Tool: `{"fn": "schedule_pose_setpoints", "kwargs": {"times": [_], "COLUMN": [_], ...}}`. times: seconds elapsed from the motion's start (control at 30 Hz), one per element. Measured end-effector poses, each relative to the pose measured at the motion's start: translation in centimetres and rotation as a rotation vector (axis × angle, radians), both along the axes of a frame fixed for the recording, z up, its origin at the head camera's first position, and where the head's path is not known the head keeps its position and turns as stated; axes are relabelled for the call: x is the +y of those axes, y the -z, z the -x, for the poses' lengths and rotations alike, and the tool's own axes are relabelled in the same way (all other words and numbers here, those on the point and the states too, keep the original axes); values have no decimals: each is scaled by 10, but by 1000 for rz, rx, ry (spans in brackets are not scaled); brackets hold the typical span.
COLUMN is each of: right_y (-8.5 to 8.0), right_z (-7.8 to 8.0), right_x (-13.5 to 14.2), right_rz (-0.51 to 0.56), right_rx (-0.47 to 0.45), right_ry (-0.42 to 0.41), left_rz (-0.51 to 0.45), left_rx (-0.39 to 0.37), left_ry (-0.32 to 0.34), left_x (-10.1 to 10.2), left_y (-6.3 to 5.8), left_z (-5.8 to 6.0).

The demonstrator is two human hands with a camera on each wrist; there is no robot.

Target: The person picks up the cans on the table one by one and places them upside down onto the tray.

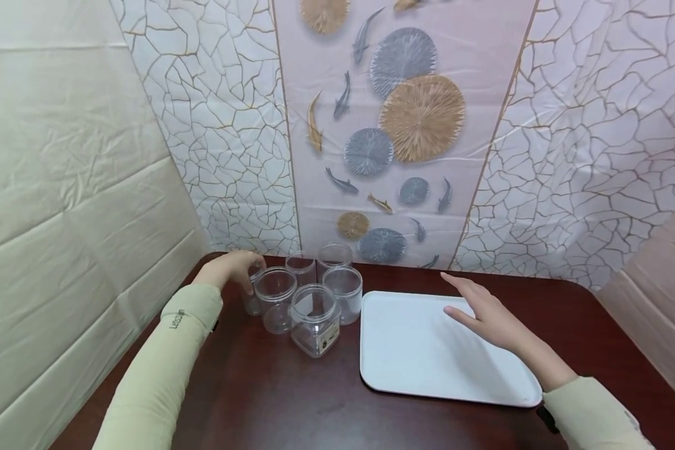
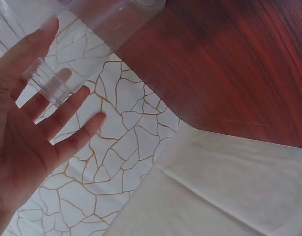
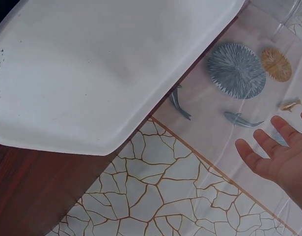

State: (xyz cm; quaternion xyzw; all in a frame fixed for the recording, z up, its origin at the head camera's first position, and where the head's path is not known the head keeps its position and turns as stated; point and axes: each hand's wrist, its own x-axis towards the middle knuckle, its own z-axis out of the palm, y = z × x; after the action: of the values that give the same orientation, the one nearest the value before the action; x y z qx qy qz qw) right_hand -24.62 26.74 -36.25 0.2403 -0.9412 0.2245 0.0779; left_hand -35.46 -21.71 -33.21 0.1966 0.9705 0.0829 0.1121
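Observation:
My left hand (image 1: 229, 269) reaches over the leftmost clear plastic jar (image 1: 252, 305), at the left end of a cluster. In the left wrist view, its thumb and spread fingers (image 2: 74, 140) stand on either side of the rim of the clear jar (image 2: 116, 29), without curling tightly round it. Several more clear jars crowd beside it; the front jar (image 1: 315, 320) is squarish and bears a small label (image 1: 329, 336). On the right, my right hand (image 1: 492, 315) hovers above a white tray (image 1: 410, 350), fingers extended and holding nothing.
The dark reddish-brown table (image 1: 292, 400) carries the jars left of centre and the tray to their right. A patterned cloth (image 1: 371, 150) hangs behind its back edge. Plain beige cloth (image 1: 79, 206) closes off the left side.

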Motion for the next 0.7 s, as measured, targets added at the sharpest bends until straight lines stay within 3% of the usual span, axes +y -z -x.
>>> {"fn": "schedule_pose_setpoints", "kwargs": {"times": [0.53, 0.7], "right_y": [4, 6], "right_z": [0, -1], "right_x": [1, 0], "right_rz": [-14, -15], "right_rx": [13, 16], "right_ry": [4, 1], "left_rz": [4, -9], "left_rx": [45, 77], "left_ry": [-44, -26], "left_x": [1, -6], "left_y": [5, 4], "left_z": [-1, -6]}}
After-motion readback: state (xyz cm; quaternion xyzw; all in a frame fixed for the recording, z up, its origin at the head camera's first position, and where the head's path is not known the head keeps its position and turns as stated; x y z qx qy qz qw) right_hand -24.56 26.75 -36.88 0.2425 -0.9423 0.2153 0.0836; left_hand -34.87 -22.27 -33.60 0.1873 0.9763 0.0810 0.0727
